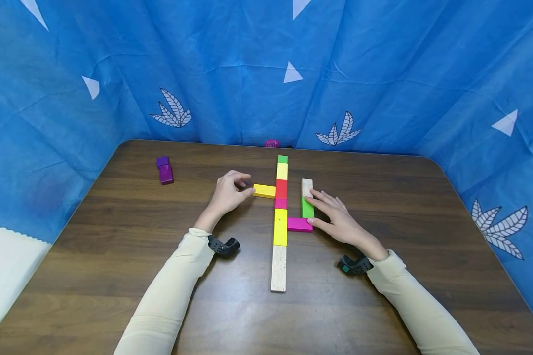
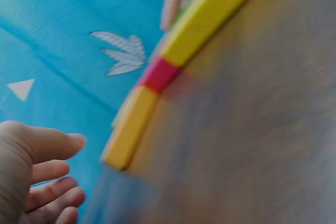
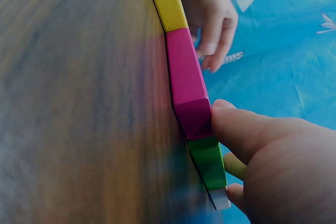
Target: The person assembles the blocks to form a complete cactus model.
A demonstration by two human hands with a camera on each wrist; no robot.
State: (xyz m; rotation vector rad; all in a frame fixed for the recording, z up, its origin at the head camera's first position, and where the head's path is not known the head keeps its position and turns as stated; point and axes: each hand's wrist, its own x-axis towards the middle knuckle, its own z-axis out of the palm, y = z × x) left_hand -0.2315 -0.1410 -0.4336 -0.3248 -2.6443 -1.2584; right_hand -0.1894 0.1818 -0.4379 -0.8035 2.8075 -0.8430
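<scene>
A row of coloured blocks runs away from me down the table's middle: plain wood (image 1: pixel 279 268), yellow (image 1: pixel 281 227), magenta, red (image 1: pixel 282 189), pale yellow and green. An orange-yellow block (image 1: pixel 264 191) juts out to its left. Beside that block's outer end is my left hand (image 1: pixel 228 194); the left wrist view shows its fingers apart from the block. To the right juts a magenta block (image 1: pixel 298 225), with a green block (image 1: pixel 307 207) and a whitish block (image 1: pixel 307 187) leading away from its outer end. My right hand (image 1: pixel 337 220) touches these, thumb at the magenta block's end, fingers extended along the other two.
At the table's far left lie two purple blocks (image 1: pixel 165 172), end to end. A blue curtain (image 1: pixel 231 74) with white shapes hangs behind the brown wooden table (image 1: pixel 115 276). Something pink and round (image 1: pixel 272 143) shows at the back edge.
</scene>
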